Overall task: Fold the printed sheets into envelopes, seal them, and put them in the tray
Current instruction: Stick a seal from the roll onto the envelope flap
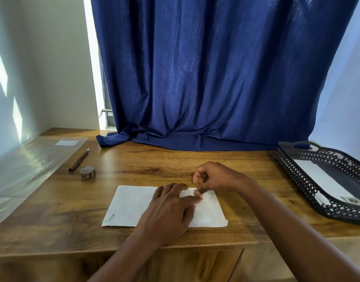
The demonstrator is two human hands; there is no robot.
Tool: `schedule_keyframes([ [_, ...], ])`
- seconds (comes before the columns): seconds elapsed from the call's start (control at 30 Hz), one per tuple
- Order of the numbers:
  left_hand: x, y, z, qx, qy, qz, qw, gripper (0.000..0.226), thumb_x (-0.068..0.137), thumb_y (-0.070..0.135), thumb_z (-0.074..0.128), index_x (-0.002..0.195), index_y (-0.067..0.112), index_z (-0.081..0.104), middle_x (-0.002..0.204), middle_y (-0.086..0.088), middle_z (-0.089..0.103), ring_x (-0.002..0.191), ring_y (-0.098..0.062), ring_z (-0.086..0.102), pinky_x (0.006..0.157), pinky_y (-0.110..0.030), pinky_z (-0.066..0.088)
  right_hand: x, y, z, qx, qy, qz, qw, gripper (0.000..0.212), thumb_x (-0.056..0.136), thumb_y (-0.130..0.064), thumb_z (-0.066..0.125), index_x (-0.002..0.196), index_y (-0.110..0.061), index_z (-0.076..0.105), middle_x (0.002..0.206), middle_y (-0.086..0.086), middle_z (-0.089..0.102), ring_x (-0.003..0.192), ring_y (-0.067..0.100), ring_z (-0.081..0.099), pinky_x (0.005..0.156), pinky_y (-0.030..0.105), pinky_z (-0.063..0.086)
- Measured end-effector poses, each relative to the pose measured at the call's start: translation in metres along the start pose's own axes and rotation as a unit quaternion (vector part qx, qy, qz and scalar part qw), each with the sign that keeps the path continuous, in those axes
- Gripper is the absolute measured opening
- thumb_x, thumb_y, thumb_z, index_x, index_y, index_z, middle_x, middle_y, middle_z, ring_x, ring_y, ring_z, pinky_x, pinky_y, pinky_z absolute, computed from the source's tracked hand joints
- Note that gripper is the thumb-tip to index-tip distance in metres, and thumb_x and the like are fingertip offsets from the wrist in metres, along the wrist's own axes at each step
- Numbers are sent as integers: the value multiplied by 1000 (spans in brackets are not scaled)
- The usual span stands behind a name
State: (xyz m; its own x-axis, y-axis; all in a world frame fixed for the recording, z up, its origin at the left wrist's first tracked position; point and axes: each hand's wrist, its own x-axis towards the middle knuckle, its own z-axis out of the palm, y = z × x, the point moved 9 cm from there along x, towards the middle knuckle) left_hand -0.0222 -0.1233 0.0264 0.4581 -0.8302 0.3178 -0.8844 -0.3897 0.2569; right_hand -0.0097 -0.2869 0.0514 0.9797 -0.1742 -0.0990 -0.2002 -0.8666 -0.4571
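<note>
A white folded sheet [132,206] lies flat near the front edge of the wooden table [154,165]. My left hand [169,210] rests flat on its middle, fingers straight and pressing the paper down. My right hand [213,178] is at the sheet's far edge with its fingers curled, its fingertips pinching or pressing the paper there next to my left fingertips. A black lattice tray [297,176] stands at the right and holds a white sealed envelope [321,180] with a small sticker on it.
A roll of stickers [88,174] and a brown pen [79,160] lie at the left. A clear plastic sleeve [28,165] covers the table's left side. A blue curtain [205,78] hangs at the back, its hem on the table.
</note>
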Motion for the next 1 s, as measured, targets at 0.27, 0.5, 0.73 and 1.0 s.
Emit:
schedule_keyframes([
  [0.27, -2, -1, -1, -11, 17, -6, 1000, 44, 105, 51, 36, 146, 48, 50, 158, 12, 37, 145, -9, 27, 123, -35, 22, -6, 42, 2, 123, 131, 30, 983, 26, 66, -45, 91, 84, -38, 74, 76, -14, 70, 69, -1, 62, 62, 24, 49],
  [0.5, -3, 2, -5, -25, 22, -4, 999, 39, 106, 48, 40, 143, 44, 52, 156, 12, 38, 146, -9, 28, 124, -34, 22, -11, 34, 9, 99, 147, 12, 984, 57, 48, -77, 79, 90, -40, 72, 88, -14, 65, 79, 4, 60, 69, 28, 51],
  [0.73, -3, 4, -7, -34, 29, 2, 999, 32, 105, 47, 45, 134, 40, 55, 152, 13, 43, 144, -8, 32, 122, -32, 25, -12, 34, 8, 80, 184, 25, 979, 49, 56, -74, 76, 87, -36, 69, 87, -11, 68, 79, 8, 62, 68, 31, 52],
  [1.0, -3, 4, -8, -34, 45, 1, 998, 28, 104, 46, 48, 129, 37, 54, 148, 14, 44, 140, -6, 35, 120, -28, 26, -29, 32, 13, 83, 140, -26, 986, 60, 57, -83, 73, 106, -49, 66, 109, -25, 56, 101, -15, 47, 76, 16, 39],
])
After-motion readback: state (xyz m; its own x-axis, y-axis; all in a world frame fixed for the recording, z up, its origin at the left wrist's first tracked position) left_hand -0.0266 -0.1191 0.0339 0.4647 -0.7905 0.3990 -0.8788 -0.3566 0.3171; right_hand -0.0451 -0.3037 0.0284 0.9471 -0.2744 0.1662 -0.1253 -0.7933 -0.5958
